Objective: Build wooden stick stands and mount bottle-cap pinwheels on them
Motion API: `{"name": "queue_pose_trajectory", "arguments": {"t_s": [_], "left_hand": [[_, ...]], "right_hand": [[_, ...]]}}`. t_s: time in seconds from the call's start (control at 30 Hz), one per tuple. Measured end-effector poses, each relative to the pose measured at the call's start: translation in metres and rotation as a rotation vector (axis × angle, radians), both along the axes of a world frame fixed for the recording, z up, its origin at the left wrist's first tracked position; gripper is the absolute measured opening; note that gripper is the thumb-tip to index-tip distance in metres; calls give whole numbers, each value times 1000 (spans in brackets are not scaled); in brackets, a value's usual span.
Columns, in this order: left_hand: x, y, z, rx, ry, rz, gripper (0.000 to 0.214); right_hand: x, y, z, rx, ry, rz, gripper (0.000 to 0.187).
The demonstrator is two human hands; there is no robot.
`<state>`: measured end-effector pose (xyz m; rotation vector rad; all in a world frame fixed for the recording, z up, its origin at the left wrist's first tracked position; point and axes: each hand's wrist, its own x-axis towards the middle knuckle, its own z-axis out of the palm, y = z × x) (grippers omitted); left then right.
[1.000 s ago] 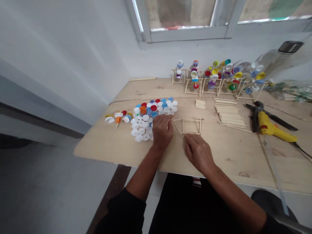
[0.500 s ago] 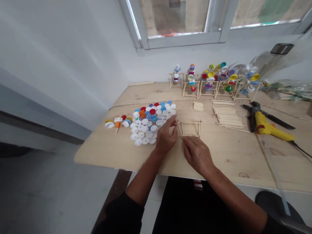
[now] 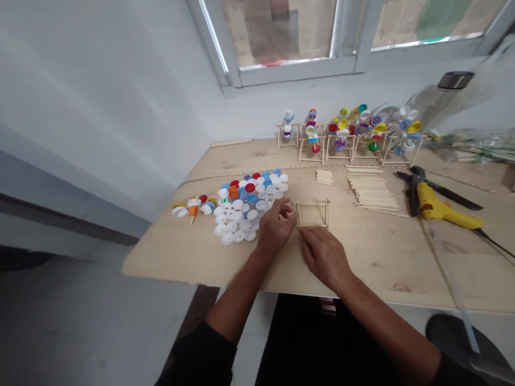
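A small frame of thin wooden sticks lies on the table in front of me. My left hand is closed at its left side, with thumb and fingers pinched around a wooden stick that is mostly hidden by the fingertips. At the near left corner, my right hand has its fingers curled together on the frame, palm down. Bottle caps, mostly white with some blue, red and orange, are spread just left of my left hand.
A yellow glue gun lies at right beside black-handled cutters. Cut sticks and a shorter bundle lie behind the frame. Finished bottle-cap wheels on stick stands line the wall. A cap cluster sits far left.
My left hand has shifted slightly toward the frame and its fingers have drawn in at the left side. The right hand stays at the near corner. The view has tilted a little.
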<state>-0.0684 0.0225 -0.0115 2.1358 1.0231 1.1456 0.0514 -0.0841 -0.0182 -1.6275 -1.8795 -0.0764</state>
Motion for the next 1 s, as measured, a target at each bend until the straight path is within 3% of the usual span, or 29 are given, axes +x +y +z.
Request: {"name": "queue_pose_trajectory", "arguments": {"t_s": [0.17,0.37,1.0], "left_hand": [[2,-2,2,-50,63,36,13],[6,-2,2,-75,116,8,18],[5,3,-7,-281,-75,-75,21]], "right_hand": [[0,0,0,11,4,4,25],[0,0,0,17,10,-6,25],[0,-1,2,49,72,9,24]]}}
